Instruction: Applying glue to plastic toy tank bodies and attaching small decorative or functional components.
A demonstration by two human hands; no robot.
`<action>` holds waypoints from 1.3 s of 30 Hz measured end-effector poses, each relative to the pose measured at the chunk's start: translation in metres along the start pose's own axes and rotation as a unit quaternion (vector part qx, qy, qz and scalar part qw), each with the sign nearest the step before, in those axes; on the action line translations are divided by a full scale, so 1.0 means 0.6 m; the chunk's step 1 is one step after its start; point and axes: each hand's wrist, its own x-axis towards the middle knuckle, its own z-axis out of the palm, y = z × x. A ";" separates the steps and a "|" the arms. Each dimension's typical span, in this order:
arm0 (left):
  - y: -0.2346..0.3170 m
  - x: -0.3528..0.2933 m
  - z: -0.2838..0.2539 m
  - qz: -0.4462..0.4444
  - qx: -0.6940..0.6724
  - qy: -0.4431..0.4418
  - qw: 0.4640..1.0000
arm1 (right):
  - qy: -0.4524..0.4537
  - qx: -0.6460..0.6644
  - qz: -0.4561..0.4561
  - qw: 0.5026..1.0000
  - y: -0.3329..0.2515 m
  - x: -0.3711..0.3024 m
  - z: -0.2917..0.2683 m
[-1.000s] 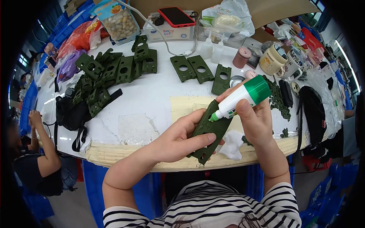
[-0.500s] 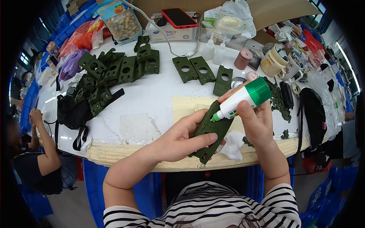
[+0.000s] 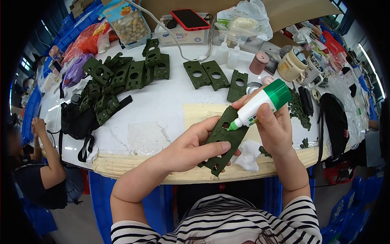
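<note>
My left hand (image 3: 195, 148) grips a long dark green plastic model part (image 3: 222, 140) with holes in it, thumb on top and fingers around the edge. It is tilted above the near edge of the table. My right hand (image 3: 273, 128) is closed round a white glue bottle (image 3: 252, 109) with a green base. The bottle is tipped nozzle-down, and its light green tip is at the part's upper face, beside a hole. Whether any glue comes out is too small to tell. A crumpled white tissue (image 3: 248, 156) lies just right of the part.
Similar green parts (image 3: 136, 74) are piled at the left, with three more (image 3: 199, 74) behind my hands. Small green pieces (image 3: 298, 110) lie at the right, near a beige mug (image 3: 291, 67) and a black bag (image 3: 335, 122). Another person (image 3: 44, 171) sits at far left.
The nozzle has shifted slightly right along the green part, and the part has turned a little so its hole near the tip shows more. Both hands keep their holds.
</note>
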 end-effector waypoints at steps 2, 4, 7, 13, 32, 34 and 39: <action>0.002 0.000 0.002 -0.003 0.002 0.005 1.000 | -0.001 -0.004 -0.003 1.000 0.000 0.000 0.001; 0.002 -0.001 0.003 -0.003 0.004 0.008 1.000 | -0.004 -0.006 -0.003 1.000 0.000 0.000 0.001; 0.001 -0.001 0.003 -0.001 0.007 0.011 1.000 | -0.012 -0.011 -0.004 1.000 0.000 0.000 -0.001; 0.000 -0.001 0.001 -0.004 0.012 0.010 1.000 | -0.013 -0.011 0.001 1.000 -0.003 -0.002 0.000; -0.005 0.001 -0.012 0.087 -0.099 0.049 0.990 | 0.118 0.108 -0.031 0.987 -0.013 0.003 -0.018; -0.004 0.006 -0.019 0.120 -0.163 0.030 0.979 | 0.074 0.132 -0.086 0.985 -0.006 0.002 -0.021; -0.002 0.011 -0.005 0.150 -0.133 0.067 0.977 | 0.010 0.004 -0.074 0.997 -0.005 -0.005 0.014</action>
